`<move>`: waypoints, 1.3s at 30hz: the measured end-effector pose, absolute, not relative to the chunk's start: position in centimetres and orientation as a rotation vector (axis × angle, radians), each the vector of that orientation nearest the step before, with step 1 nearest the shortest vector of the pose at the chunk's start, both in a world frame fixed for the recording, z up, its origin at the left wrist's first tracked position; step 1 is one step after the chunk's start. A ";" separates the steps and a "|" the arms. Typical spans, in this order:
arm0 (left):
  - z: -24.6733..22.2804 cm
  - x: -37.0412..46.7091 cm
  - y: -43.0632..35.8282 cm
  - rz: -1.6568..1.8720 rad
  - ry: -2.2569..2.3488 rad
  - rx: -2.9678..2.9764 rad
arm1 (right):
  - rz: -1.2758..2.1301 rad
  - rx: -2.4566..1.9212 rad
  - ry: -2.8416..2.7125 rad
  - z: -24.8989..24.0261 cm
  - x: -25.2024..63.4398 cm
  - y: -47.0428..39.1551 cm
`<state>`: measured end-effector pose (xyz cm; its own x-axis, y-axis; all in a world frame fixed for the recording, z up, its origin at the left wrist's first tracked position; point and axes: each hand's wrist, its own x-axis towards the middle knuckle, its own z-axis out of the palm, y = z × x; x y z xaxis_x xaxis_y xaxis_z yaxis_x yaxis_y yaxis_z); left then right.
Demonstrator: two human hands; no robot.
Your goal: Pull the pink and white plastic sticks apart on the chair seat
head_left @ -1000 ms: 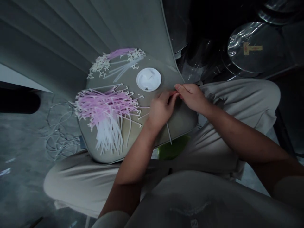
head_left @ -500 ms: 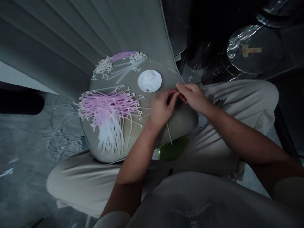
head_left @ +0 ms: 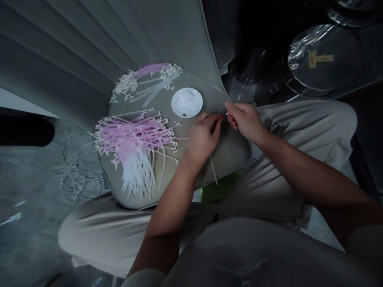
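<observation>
My left hand [head_left: 204,134] is closed in a pinch over the right part of the chair seat; what its fingertips hold is too small to name. Just to its right, my right hand [head_left: 247,122] is also closed, thumb against the curled fingers, with a tiny pale tip showing at the pinch. A narrow gap separates the two hands. Below my left hand a thin white tube [head_left: 213,170] sticks out toward the seat's front edge. A pile of pink tubes [head_left: 134,133] with white end fittings lies left of my left hand, and plain white tubes [head_left: 138,173] fan out below it.
A white round dish [head_left: 178,104] with something whitish in it stands beyond my left hand. Small white fittings [head_left: 127,84] and a few clear tubes [head_left: 155,91] lie farther back on the seat [head_left: 191,175]. Looped thin cables [head_left: 79,179] lie on the floor at left.
My hands have drawn slightly apart, opening a small gap between their fingertips. The view has shifted a little; the tubes and dish keep their places on the seat.
</observation>
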<state>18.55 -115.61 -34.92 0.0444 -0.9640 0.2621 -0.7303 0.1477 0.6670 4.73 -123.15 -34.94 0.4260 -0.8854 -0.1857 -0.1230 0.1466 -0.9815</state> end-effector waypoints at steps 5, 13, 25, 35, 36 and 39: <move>-35.2 18.2 -115.6 -0.436 -1.675 1.688 | -0.698 -1.366 1.003 -35.3 4.5 -123.1; -35.0 18.0 -115.5 -0.525 -1.703 1.798 | -0.716 -1.486 1.003 -34.8 4.6 -122.1; -35.3 17.8 -115.0 -0.540 -1.493 1.710 | -0.799 -1.404 1.068 -35.1 5.2 -121.7; -35.7 18.0 -114.7 -0.596 -1.524 1.689 | -0.734 -1.411 1.007 -34.3 5.9 -121.8; -35.7 18.0 -114.7 -0.603 -1.520 1.687 | -0.718 -1.419 1.005 -34.3 5.9 -121.9; -35.7 18.0 -114.7 -0.622 -1.509 1.679 | -0.703 -1.421 0.980 -34.4 5.8 -122.1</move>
